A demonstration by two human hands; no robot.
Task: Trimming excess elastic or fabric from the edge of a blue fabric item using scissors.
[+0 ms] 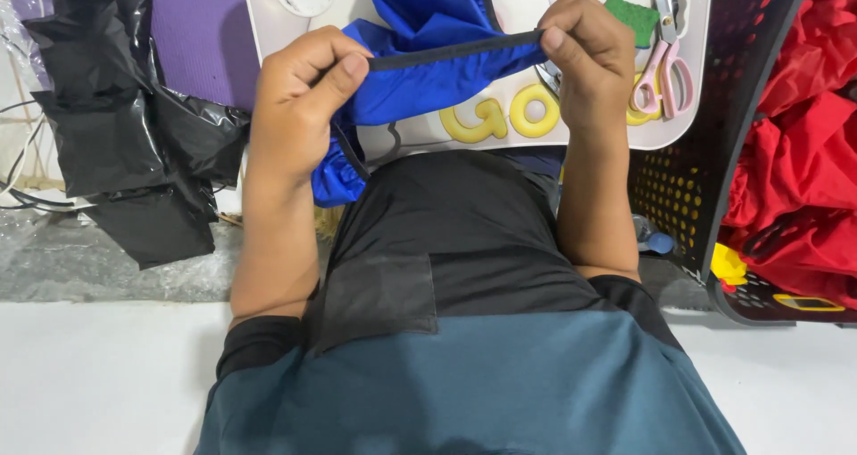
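Note:
A blue fabric piece [428, 84] with a black elastic edge [455, 50] is stretched between my two hands over a white lap table [705, 80]. My left hand [299, 98] pinches the left end of the black edge between thumb and fingers. At the right end, my right hand [589, 49] pinches the same edge. The band runs taut and slightly uphill to the right. More blue fabric bunches at the top and hangs below my left hand.
Pink-handled scissors [665, 75] and a green pad [634, 17] lie on the lap table's right side. A black perforated basket [714, 151] holding red fabric [799, 151] stands at the right. Crumpled black plastic [125, 133] lies at the left on a purple mat [205, 26].

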